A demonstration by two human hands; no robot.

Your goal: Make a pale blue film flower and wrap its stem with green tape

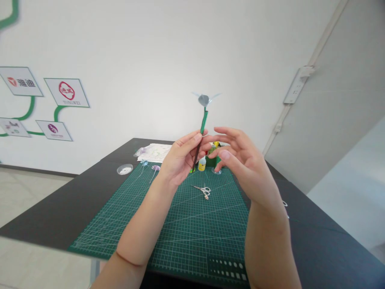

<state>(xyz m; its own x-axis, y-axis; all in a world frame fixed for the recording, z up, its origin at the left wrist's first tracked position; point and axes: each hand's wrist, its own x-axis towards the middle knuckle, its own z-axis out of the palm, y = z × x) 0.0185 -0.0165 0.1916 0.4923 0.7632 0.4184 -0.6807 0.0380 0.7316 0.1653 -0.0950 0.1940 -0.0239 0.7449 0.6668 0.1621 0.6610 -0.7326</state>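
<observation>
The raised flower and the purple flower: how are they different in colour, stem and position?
The raised flower is pale grey-blue; the purple flower is light purple. The raised flower stands nearly upright in the left hand; the purple flower lies on the mat. The raised flower's stem is thicker and green at its top; the purple flower's is thin and pale. Both have petals and a stem.

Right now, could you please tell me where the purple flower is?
In the head view, the purple flower lies left of centre on the green cutting mat, just right of the blue flower and left of the left hand.
</observation>
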